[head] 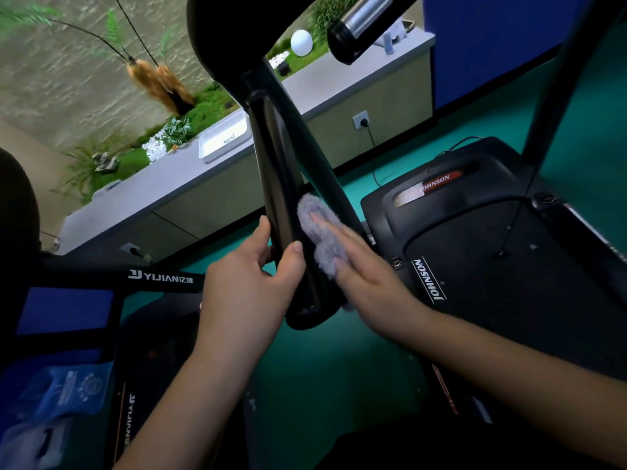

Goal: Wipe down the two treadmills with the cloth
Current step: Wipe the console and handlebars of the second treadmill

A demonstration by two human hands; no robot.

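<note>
Left hand point(258, 276) curls round the black handrail point(281, 184), steadying it; my right hand point(366, 276) presses the grey fluffy cloth point(319, 228) flat-fingered against its side. I judge I'm mid-wipe on the Johnson treadmill point(475, 252); next, slide the cloth along the rail, with the Yijian treadmill point(159, 278) to follow

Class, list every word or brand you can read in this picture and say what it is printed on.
"JOHNSON": red badge on the right treadmill.
"JOHNSON": its side rail.
"YIJIAN", then unclear characters: black bar.
"YIJIAN": lower frame.
Blue bag: print too blurred to read.
</note>
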